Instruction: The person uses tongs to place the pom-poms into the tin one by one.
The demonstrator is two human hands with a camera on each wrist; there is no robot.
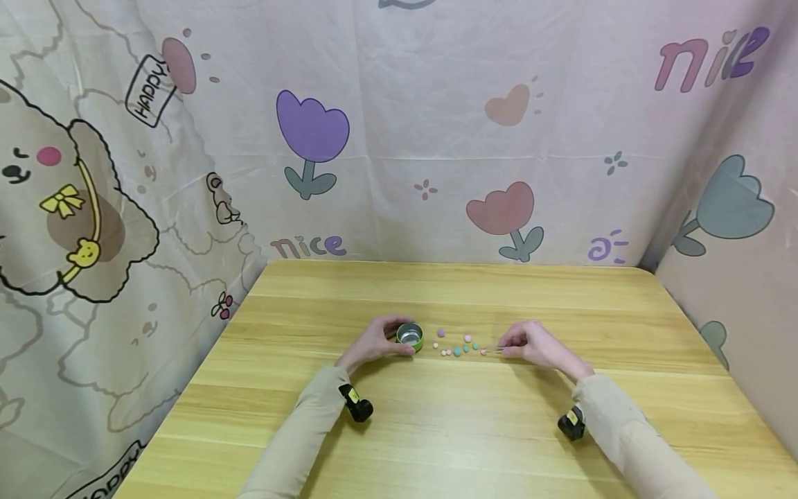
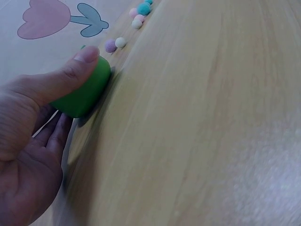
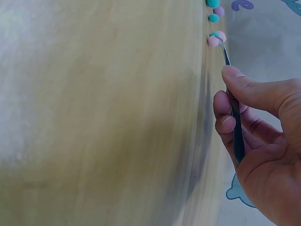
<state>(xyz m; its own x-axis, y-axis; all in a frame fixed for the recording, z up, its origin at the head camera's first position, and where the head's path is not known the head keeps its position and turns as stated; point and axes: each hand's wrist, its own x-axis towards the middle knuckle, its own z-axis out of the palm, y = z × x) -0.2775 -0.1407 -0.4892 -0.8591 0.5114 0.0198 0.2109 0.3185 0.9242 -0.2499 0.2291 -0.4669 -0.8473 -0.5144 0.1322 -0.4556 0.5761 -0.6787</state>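
My left hand (image 1: 382,338) grips a small round green tin (image 1: 410,344) from its left side, thumb in front and fingers behind. The tin stands on the table with its top uncovered and a silvery inside; its green wall (image 2: 87,94) shows in the left wrist view. My right hand (image 1: 530,344) pinches a pair of tweezers (image 3: 237,127) between thumb and fingers. The tips of the tweezers are at a pink pom-pom (image 3: 213,41) at the right end of the group; whether they clasp it I cannot tell. Several pink, white, teal and purple pom-poms (image 1: 457,352) lie between the hands.
The wooden table (image 1: 436,430) reaches back to a patterned cloth (image 1: 399,138) hung behind it and along both sides. A purple pom-pom (image 1: 441,333) lies nearest the tin at the back. Black wrist cameras (image 1: 357,403) sit below both forearms.
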